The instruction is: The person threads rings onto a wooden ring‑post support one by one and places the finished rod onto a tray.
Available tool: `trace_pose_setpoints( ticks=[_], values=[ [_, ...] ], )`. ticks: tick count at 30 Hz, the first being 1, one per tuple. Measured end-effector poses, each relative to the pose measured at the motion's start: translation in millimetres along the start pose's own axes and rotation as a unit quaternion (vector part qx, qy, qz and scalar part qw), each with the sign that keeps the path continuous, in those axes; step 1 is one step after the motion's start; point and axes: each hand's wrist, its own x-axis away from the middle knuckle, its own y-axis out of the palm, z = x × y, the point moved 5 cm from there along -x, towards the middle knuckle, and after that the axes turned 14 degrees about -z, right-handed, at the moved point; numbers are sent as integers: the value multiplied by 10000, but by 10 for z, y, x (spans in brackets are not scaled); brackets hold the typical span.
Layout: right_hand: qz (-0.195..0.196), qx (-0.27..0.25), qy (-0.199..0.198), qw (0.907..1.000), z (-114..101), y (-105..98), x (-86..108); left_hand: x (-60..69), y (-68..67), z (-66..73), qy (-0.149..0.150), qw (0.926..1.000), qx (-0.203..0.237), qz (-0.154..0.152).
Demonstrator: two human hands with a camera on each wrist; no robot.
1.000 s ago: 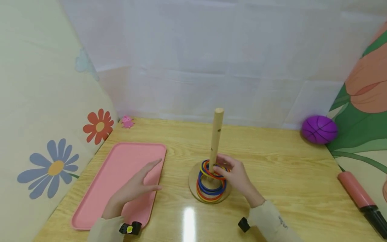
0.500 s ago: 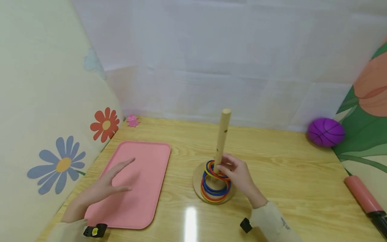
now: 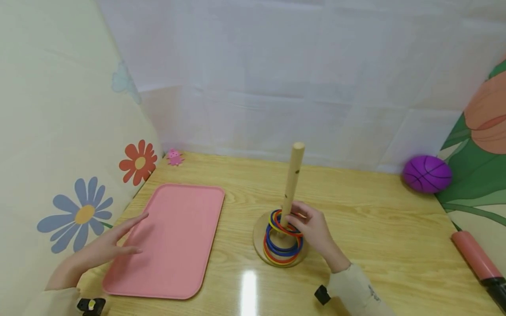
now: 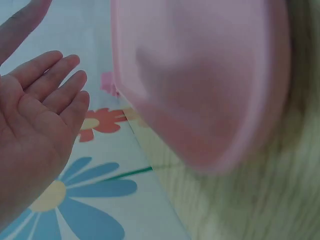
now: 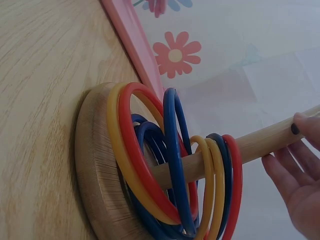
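Note:
A wooden post (image 3: 294, 180) rises from a round wooden base (image 3: 258, 239) in the head view. Several red, blue and yellow rings (image 5: 176, 165) hang round its lower part, some lying on the base and others higher and tilted. My right hand (image 3: 315, 228) grips the post just above the rings, thumb on one side and fingers on the other, as the right wrist view also shows. Over the left edge of the pink tray (image 3: 174, 245), my left hand (image 3: 100, 252) hovers with fingers extended and holds nothing. Its palm (image 4: 35, 135) shows in the left wrist view.
At the table's back right corner sits a purple ball (image 3: 427, 174). A red and black hand pump (image 3: 476, 256) lies along the right edge. A small pink toy (image 3: 175, 157) is at the back left. White sheeting (image 3: 257, 87) hangs behind the table.
My left hand has moved left, from the tray's right side to its left edge, fingers still extended. My right hand stays on the post. The head view has shifted slightly.

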Motion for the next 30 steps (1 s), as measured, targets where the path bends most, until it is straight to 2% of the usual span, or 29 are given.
trace_pose_setpoints(
  ticks=[5,13,16,20,23,27,30],
  values=[
    [-44,44,54,10000,5,-4,3,15,-13,-158,-128,9993,-355,-46],
    [-68,7,98,9999,-5,-1,3,29,2,-342,-169,9993,-39,-330],
    [-63,-1,101,9999,-13,-2,3,31,10,-379,-26,9991,156,-400],
    [-66,72,117,9999,-18,-2,3,35,28,-390,435,9973,359,-473],
    [-86,211,163,9996,-12,-1,1,44,36,-405,545,9963,370,-556],
    [-100,430,248,9987,3,-2,-1,39,32,-441,232,9949,554,-805],
    [-81,520,277,9982,3,-1,-1,31,29,-453,134,9930,678,-954]
  ],
)
